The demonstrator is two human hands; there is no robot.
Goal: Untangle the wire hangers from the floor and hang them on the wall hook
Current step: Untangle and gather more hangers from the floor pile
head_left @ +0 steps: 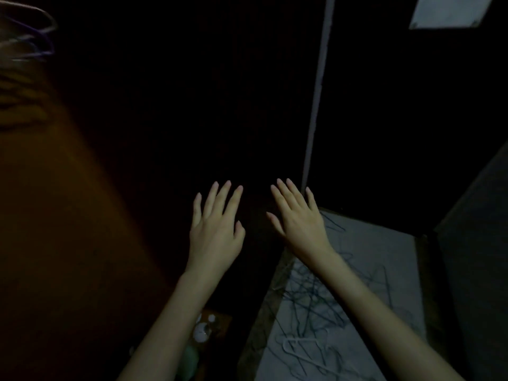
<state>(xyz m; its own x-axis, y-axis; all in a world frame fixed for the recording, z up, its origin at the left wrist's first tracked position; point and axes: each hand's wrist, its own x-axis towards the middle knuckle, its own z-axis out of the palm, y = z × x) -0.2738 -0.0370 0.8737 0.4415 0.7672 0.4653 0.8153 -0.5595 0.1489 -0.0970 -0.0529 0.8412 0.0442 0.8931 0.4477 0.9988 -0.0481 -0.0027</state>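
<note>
Very dim, underexposed head view: most of the frame is near-black wall. Faint light reaches only the left hand [214, 232], the right hand [299, 224], the pale floor [384, 270] below the right hand and a bright patch [453, 11] far above it. The hangers on the hook [26, 37], far up-left of the hands, are smeared by blur, and the vertical strip [316, 100] bends with wide-angle distortion.

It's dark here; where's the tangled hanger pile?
In the head view, the tangled hanger pile lies lower right on the pale floor, beneath the right hand.
</note>
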